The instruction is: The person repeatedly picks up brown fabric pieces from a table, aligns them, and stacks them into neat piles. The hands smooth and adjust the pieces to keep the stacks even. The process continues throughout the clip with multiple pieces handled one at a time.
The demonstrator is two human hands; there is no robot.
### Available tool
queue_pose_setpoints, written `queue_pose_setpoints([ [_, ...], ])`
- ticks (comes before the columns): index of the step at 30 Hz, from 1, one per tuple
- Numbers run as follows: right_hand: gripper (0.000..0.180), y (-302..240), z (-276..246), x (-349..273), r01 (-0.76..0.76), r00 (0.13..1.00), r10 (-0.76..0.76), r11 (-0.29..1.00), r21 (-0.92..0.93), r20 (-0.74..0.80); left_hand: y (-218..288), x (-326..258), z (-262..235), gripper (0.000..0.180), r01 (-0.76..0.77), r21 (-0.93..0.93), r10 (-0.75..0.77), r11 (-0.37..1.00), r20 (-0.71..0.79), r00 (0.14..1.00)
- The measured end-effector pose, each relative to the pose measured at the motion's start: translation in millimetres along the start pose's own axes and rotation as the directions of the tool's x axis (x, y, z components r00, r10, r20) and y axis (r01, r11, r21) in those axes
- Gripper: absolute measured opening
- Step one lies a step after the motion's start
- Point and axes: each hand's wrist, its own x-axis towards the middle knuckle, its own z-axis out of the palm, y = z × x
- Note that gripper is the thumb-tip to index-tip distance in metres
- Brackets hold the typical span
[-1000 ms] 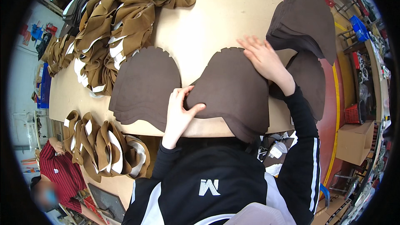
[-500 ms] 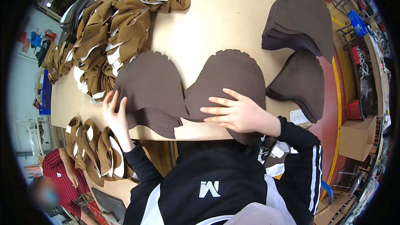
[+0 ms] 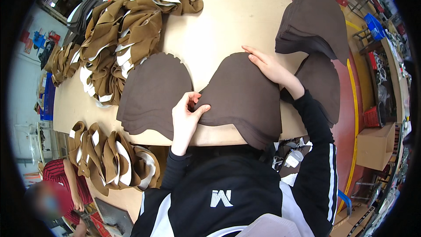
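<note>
Two stacks of dark brown, round-topped cut pieces lie side by side on the table before me. My left hand [image 3: 186,116] pinches the left corner of the right-hand stack [image 3: 239,92], thumb on top and fingers curled at its edge. My right hand [image 3: 269,66] rests along the upper right rim of that same stack, its fingers stretched out over the edge. Just left of my left hand is the left-hand stack [image 3: 155,87], its lower layers fanned toward me; neither hand grips it.
Piles of folded tan pieces with white patches [image 3: 120,35] cover the table's far left. More tan pieces [image 3: 112,158] stand near left. Further dark brown stacks [image 3: 313,22] sit at the right edge. A person in a striped shirt [image 3: 59,173] is at lower left. A cardboard box [image 3: 375,145] is at right.
My left hand has moved right, from the left stack to the right stack's corner. My right hand has slid up to that stack's upper rim. The stacks' edges now look more even.
</note>
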Motion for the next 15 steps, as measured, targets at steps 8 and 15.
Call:
queue_pose_setpoints([
  [8,0.062,-9,18,-27,-0.015,0.979,-0.035,0.971,-0.24,-0.199,-15,10,-18,0.025,0.083,-0.111,-0.07,0.99,0.12,0.99],
  [15,0.078,-39,42,-37,0.207,0.912,-0.406,0.573,-0.793,-0.055,-19,-3,-14,0.026,0.056,-0.081,-0.052,0.995,0.051,0.997],
])
